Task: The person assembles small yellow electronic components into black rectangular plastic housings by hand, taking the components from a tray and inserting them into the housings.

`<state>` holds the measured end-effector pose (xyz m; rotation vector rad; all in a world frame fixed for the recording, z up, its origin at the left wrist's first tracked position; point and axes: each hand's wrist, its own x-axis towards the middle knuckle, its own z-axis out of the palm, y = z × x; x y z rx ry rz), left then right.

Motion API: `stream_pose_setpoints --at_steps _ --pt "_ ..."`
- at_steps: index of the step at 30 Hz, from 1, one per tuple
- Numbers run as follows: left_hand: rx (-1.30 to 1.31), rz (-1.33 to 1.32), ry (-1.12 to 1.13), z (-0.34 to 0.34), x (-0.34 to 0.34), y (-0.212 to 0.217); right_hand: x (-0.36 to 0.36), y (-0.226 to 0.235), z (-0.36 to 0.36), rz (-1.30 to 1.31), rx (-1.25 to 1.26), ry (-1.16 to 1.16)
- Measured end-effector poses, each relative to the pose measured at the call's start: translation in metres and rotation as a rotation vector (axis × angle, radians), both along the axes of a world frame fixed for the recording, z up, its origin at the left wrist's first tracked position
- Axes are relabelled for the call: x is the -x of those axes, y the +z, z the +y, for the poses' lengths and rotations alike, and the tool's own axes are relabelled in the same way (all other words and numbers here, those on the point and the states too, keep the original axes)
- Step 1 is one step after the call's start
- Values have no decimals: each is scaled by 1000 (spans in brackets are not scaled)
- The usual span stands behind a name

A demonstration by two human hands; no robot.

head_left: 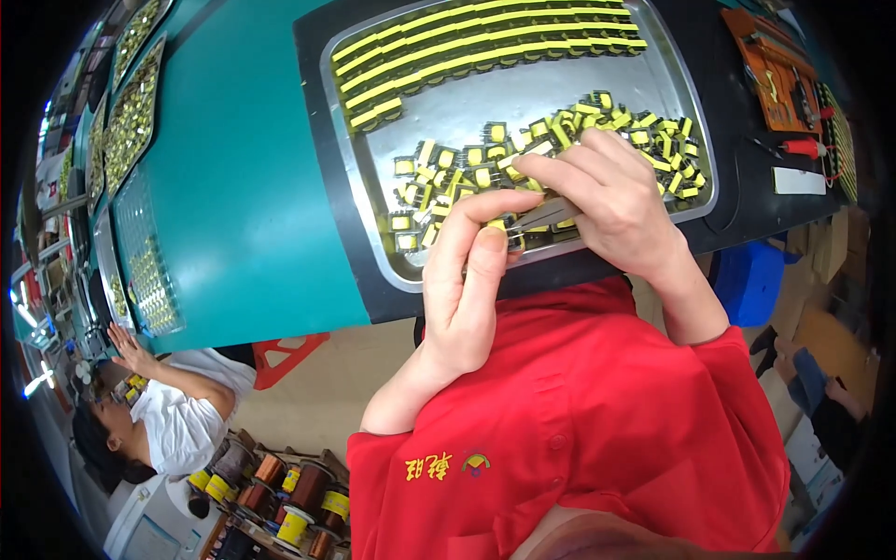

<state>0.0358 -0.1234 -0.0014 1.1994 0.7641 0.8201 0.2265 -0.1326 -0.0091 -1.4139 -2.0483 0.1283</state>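
Observation:
My left hand (459,297) pinches a small transformer (498,225), black with yellow tape, between thumb and forefinger at the tray's near edge. Metal tweezers (545,216) are gripped in my right hand (618,203), their tips at the pinched piece; the exact contact is hidden by the fingers. Both hands hover over the front of a metal tray (439,117). Loose transformers (667,154) of the same kind lie jumbled across its near half. Along the far side, more of them stand in neat rows (485,45), with a short row at the left.
The tray rests on a black mat (329,177) over a green table (233,187). To the right are an orange-brown tool case (770,75) and a red-handled tool (803,147). A blue bin (749,282) stands below. A co-worker in white (191,406) sits left, near wire spools (303,490).

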Motion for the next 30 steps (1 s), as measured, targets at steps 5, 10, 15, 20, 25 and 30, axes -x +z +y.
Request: stream_pose_setpoints --at_steps 5,10,15,20,25,30 --pt "65 -35 74 -2 -1 -1 -7 2 0 165 19 15" --pt "272 -322 2 4 6 -9 -1 2 -7 339 -150 150" --pt "486 -502 56 2 1 -13 23 0 -4 103 -542 113" --pt "518 -526 79 0 4 -13 24 8 -1 40 -553 111" --pt "355 -425 130 4 3 -13 26 13 5 -61 -524 111" --pt "196 -317 174 7 8 -7 25 21 22 -6 -357 147"
